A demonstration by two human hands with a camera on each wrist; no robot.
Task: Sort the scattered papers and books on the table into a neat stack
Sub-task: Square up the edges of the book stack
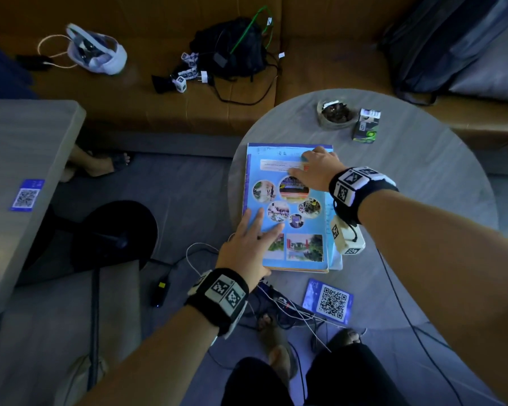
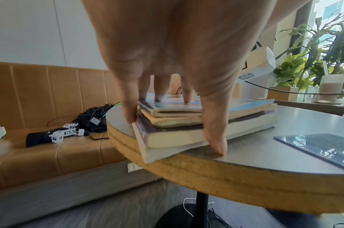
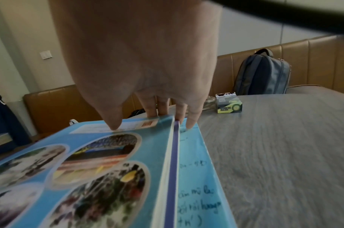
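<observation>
A stack of books (image 1: 291, 206) lies on the round grey table (image 1: 423, 186), near its left edge. The top book has a blue cover with round photos. My left hand (image 1: 261, 244) rests on the near left corner, fingers straight on the cover. In the left wrist view its thumb (image 2: 214, 131) presses the stack's (image 2: 177, 137) near side, and the lowest book's corner juts past the table rim (image 2: 206, 169). My right hand (image 1: 311, 165) lies on the far right corner. Its thumb touches the top cover (image 3: 101, 162) and its straight fingers (image 3: 192, 117) reach over the far edge onto a lower blue sheet (image 3: 198, 177).
An ashtray (image 1: 335, 114) and a cigarette pack (image 1: 368, 126) stand at the table's far side. A blue QR card (image 1: 329, 301) lies near the front edge. A marker cube (image 1: 346, 235) hangs from my right wrist. The brown sofa (image 1: 129, 92) holds a black bag (image 1: 232, 48); a second table (image 1: 18, 171) stands left.
</observation>
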